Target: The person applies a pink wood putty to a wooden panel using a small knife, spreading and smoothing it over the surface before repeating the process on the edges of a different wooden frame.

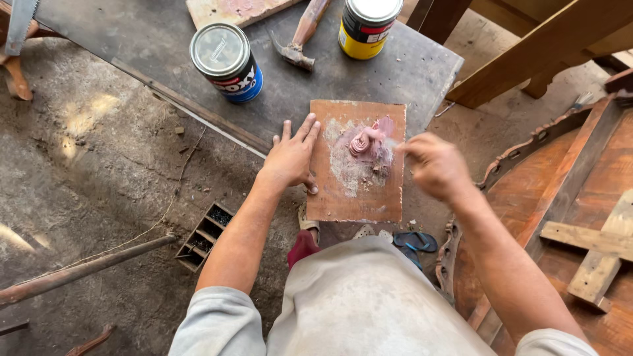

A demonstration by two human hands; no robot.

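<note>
Putty (366, 142), pink and swirled, sits on our small wooden board (356, 191) at the edge of the dark bench (151, 39). Our left hand (290, 158) spreads its fingers on the board's left side, apparently steadying it. Our right hand (432, 165) is blurred; its grip we cannot tell. Two tins and a hammer (300, 39) lie on the bench, above a dusty floor (99, 171).

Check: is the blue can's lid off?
No, the blue can stands on the dark bench with its metal lid seated on top.

Blue-labelled tin (225, 60), yellow tin (368, 25), hammer (301, 38) on grey tabletop (132, 33); compartmented box (204, 236) (on floor) below.
</note>
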